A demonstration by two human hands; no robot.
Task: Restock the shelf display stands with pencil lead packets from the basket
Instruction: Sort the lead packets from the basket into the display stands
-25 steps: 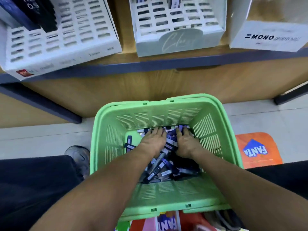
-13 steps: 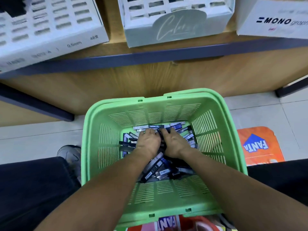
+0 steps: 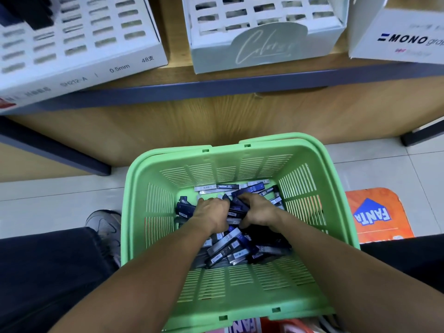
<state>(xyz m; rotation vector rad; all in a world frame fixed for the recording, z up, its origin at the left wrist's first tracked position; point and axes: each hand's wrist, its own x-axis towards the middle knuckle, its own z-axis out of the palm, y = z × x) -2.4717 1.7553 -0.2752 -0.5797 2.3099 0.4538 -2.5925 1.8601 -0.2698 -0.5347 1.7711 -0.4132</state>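
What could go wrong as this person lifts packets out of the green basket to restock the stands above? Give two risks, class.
1. Both the left hand and right hand are gathering a loose bunch of pencil lead packets; some may slip out on the way up.
2. The slotted display stand has narrow slots, so packets carried in a handful may jam or land in the wrong slot.

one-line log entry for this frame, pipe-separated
phase: gathering | left hand: grips lead packets | right hand: grips lead packets | location: green basket | display stands: not yet restocked
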